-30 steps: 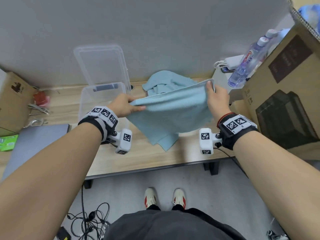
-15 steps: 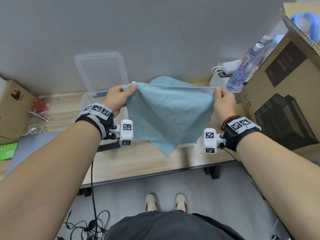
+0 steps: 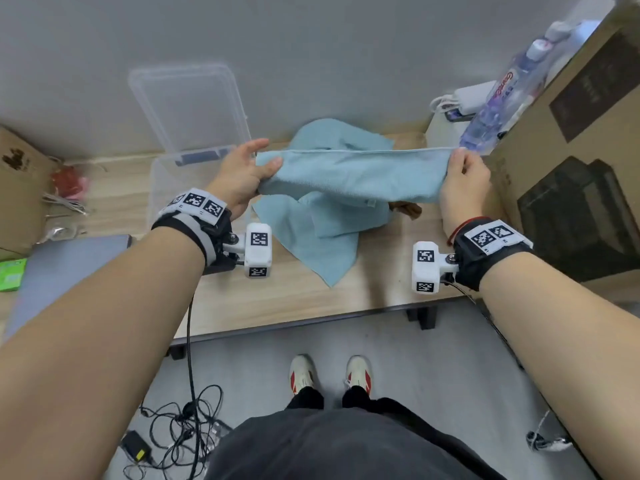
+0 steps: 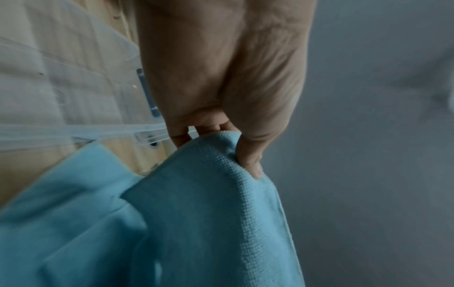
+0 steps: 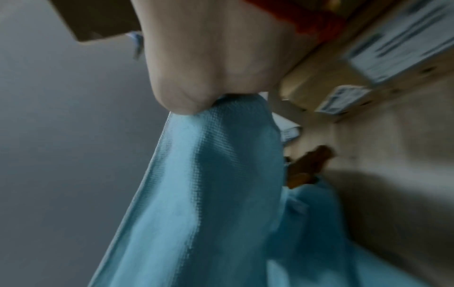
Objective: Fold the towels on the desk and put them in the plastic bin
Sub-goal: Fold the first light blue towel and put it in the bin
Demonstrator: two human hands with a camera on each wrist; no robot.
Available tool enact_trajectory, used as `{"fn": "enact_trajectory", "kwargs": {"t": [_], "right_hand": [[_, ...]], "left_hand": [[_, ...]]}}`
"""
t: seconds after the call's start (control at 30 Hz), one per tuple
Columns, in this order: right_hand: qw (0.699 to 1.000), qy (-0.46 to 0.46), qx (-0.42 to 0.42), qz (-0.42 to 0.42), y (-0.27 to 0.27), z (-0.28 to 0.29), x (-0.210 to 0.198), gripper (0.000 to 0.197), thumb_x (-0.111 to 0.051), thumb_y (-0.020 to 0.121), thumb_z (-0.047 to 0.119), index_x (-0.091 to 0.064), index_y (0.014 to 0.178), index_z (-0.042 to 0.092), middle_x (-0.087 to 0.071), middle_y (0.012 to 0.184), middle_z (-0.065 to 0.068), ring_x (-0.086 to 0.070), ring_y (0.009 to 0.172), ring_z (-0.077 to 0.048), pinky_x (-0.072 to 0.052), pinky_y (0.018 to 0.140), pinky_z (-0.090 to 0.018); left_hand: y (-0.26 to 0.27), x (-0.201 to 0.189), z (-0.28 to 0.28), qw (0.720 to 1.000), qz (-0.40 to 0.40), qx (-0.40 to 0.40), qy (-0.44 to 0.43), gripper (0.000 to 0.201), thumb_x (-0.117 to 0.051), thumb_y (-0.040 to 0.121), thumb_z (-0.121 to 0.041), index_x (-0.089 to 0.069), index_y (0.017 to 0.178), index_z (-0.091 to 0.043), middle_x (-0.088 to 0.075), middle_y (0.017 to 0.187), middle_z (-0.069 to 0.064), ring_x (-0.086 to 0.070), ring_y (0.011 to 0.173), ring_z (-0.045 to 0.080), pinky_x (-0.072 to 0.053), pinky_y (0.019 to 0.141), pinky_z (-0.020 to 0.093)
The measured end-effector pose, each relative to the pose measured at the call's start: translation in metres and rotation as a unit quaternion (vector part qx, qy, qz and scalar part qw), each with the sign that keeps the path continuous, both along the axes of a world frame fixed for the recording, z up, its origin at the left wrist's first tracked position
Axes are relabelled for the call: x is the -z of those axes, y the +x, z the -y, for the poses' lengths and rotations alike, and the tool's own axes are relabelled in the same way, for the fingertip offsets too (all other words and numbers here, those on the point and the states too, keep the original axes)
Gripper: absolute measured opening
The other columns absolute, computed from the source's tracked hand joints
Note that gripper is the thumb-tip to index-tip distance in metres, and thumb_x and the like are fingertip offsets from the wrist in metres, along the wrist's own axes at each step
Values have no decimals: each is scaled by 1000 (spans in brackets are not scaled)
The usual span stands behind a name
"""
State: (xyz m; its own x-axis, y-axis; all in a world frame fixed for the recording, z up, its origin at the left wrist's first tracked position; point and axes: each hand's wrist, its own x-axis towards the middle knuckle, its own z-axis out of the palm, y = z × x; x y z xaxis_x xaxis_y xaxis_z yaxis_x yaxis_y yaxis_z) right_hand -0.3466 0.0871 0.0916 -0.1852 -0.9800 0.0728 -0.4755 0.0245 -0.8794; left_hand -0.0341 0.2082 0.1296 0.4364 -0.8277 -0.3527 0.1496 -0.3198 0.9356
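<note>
Since half a second ago towel (image 3: 349, 174) went from hanging flat to stretched in a band over desk (image 3: 277, 299). Left hand (image 3: 242, 174) pinches its left end, right hand (image 3: 462, 183) grips right end. Plastic bin (image 3: 162, 188) far left. Bottle (image 3: 502, 95) label unreadable.

Blue towel (image 3: 349, 174) stretched above desk (image 3: 277, 299)

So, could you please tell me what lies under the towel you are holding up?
Under the held towel another blue towel lies crumpled on the desk. A brown thing peeks out beside it, mostly covered, so I cannot tell what it is.
</note>
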Motion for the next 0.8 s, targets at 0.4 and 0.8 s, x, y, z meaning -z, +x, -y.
{"fn": "enact_trajectory", "kwargs": {"t": [0.4, 0.8], "right_hand": [[971, 198, -49, -125, -56, -90, 159, 21, -41, 99, 26, -53, 85, 16, -52, 83, -4, -45, 77, -18, -31, 66, -27], [966, 219, -77, -117, -49, -95, 157, 19, -39, 103, 21, -50, 92, 12, -51, 84, -3, -45, 78, -15, -33, 69, -25]], "left_hand": [[-23, 205, -89, 940, 135, 122, 287, 101, -66, 50, -75, -60, 123, -7, -67, 119, 10, -63, 109, 29, -50, 98, 48], [-41, 222, -87, 978, 67, 30, 195, 30, -74, 79, -36, -70, 98, -14, -73, 103, 7, -70, 96, 22, -55, 90, 48]]}}
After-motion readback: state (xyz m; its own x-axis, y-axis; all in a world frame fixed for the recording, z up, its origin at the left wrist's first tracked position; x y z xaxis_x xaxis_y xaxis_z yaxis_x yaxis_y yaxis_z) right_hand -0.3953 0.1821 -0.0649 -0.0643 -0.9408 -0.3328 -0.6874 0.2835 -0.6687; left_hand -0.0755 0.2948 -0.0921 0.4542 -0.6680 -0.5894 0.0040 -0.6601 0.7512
